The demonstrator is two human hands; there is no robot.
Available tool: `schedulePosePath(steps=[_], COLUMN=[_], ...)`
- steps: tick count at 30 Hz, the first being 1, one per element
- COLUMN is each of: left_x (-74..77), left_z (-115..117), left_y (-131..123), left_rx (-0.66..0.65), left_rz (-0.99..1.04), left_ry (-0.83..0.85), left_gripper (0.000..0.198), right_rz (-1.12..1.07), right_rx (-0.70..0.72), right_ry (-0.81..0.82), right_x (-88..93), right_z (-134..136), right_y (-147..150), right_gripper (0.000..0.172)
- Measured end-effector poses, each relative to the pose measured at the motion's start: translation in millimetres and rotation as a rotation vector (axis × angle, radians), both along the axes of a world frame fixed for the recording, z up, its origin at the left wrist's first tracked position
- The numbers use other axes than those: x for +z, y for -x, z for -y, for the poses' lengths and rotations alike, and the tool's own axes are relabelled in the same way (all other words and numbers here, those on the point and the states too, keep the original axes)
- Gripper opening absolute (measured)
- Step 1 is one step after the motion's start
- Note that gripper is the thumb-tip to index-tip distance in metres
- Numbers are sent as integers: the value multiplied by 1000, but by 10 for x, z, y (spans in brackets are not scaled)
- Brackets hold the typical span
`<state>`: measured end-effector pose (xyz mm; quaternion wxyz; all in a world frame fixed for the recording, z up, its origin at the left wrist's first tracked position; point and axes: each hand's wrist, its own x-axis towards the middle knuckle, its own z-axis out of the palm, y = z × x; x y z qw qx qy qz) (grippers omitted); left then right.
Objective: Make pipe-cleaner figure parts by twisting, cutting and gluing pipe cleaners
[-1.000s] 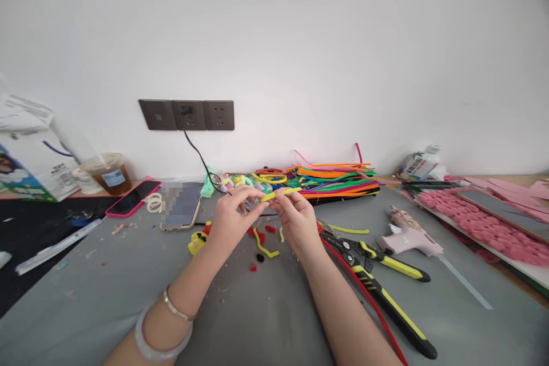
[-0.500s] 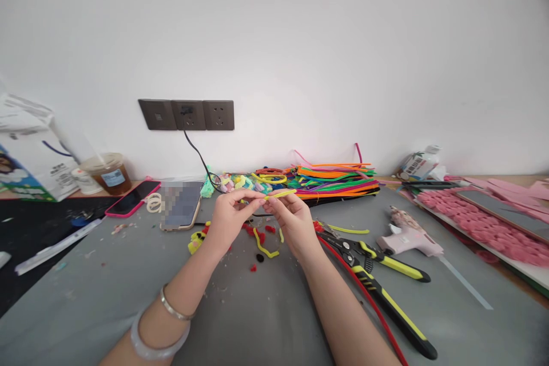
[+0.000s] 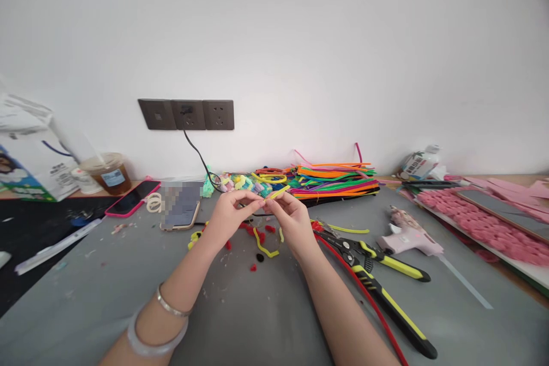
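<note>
A short yellow pipe cleaner [image 3: 280, 192] is pinched between my two hands, held up over the middle of the table. My left hand [image 3: 229, 216] has its thumb and forefinger closed at the piece's left end, and the fingertips nearly meet those of the other hand. My right hand [image 3: 291, 218] grips it between thumb and fingers, with the free end sticking out up and to the right. On the table beneath lie a bent yellow pipe cleaner piece [image 3: 268, 250], red scraps [image 3: 253, 267] and a small black oval piece [image 3: 260, 258].
Behind my hands lies a pile of coloured pipe cleaners [image 3: 338, 180]. Wire-stripping pliers [image 3: 377, 277] and a pink glue gun [image 3: 409, 237] lie to the right. Two phones, one pink-cased [image 3: 134, 199] and one pale-edged [image 3: 182, 211], and a drink cup [image 3: 112, 174] are at left.
The yellow pipe cleaner's visible end is shorter and tilts more steeply upward. My right fingers have shifted slightly left around it, while my left hand has barely moved.
</note>
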<state>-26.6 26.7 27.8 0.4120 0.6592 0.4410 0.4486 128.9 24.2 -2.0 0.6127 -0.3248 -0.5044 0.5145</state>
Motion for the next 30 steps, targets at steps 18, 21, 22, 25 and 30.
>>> schedulePosePath(steps=[18, 21, 22, 25, 30], left_x=[48, 56, 59, 80, 146], left_z=[5, 10, 10, 14, 36], left_y=[83, 91, 94, 100, 109], left_rx=[-117, -134, -139, -162, -196], left_rz=[-17, -69, -86, -131, -179], left_ry=[143, 84, 66, 39, 25], left_gripper=[22, 22, 22, 25, 25], right_rz=[95, 53, 33, -11, -24], right_rx=[53, 90, 100, 122, 193], right_ry=[-78, -31, -11, 26, 85], right_x=[48, 35, 29, 15, 19], right_z=[23, 22, 21, 21, 34], right_y=[-3, -7, -9, -14, -27], right_gripper=[27, 26, 26, 27, 28])
